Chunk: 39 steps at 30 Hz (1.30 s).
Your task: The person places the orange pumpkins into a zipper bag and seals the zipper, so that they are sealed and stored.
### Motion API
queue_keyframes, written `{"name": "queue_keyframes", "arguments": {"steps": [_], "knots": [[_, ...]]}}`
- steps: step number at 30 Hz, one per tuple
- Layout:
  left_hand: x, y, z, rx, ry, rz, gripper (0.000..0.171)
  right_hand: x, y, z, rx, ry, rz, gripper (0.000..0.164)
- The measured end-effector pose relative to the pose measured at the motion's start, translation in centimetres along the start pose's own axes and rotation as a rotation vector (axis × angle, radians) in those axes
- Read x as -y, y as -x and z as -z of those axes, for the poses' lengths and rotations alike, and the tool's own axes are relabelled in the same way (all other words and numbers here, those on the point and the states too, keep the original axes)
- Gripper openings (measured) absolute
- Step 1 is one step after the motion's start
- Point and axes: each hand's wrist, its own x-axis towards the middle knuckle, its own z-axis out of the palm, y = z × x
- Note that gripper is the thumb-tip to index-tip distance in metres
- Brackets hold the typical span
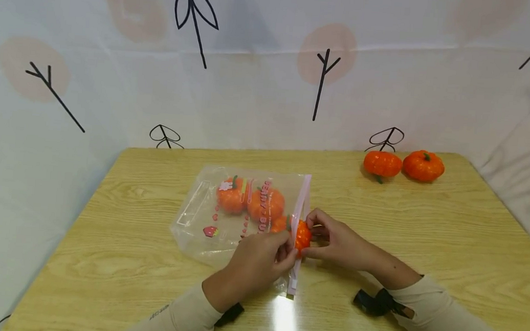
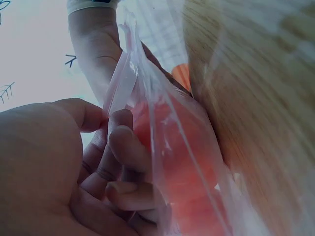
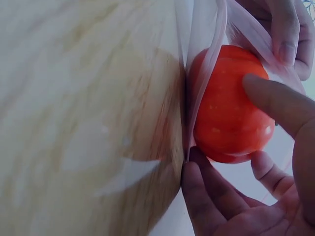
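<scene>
A clear zip bag (image 1: pixel 236 240) with a pink-edged mouth lies on its side, its opening facing right. Through its film show two orange toy pumpkins (image 1: pixel 266 205), and more orange just inside the mouth. My left hand (image 1: pixel 260 257) pinches the near part of the pink rim (image 2: pixel 115 91) between thumb and curled fingers. At the opening, my right hand (image 1: pixel 340 242) holds a small glossy pumpkin (image 3: pixel 234 105), thumb on one side and fingers around the other. That pumpkin sits partly within the mouth, and bag film covers one edge of it in the right wrist view.
Two more orange pumpkins (image 1: pixel 382 164) (image 1: pixel 424 166) rest side by side at the table's back right. The wood-grain table (image 1: pixel 143 188) meets a pale printed cloth (image 1: pixel 261 93) along its back edge. Black wrist straps (image 1: pixel 377 302) hang below the sleeves.
</scene>
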Motion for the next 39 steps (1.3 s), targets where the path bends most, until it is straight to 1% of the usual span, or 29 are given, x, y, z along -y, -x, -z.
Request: {"name": "queue_keyframes", "arguments": {"steps": [6,11,17,22,30,35,39], "knots": [[-0.05,-0.07,0.01,0.002,0.012,-0.016,0.017,0.13,0.06,-0.1,-0.042,0.05,0.013,0.044],[-0.08,-0.03,-0.02,0.014,0.012,-0.026,0.017,0.21,0.18,-0.13,-0.051,0.062,0.011,0.041],[-0.18,-0.09,0.21,0.006,0.007,-0.026,0.018,0.29,0.13,-0.22,-0.072,0.077,0.011,0.038],[-0.12,-0.07,0.16,0.016,0.015,-0.025,0.017,0.23,0.13,-0.26,-0.079,0.068,-0.02,0.032],[-0.06,0.01,0.02,0.009,-0.006,-0.019,0.016,-0.06,-0.08,-0.07,-0.063,0.015,-0.008,0.021],[-0.13,0.04,0.0,0.009,-0.014,-0.015,0.017,-0.16,-0.09,0.02,-0.051,-0.01,-0.018,0.019],[-0.16,0.06,-0.03,0.005,-0.017,-0.018,0.016,-0.28,-0.11,0.07,-0.047,-0.011,-0.016,0.017]]}}
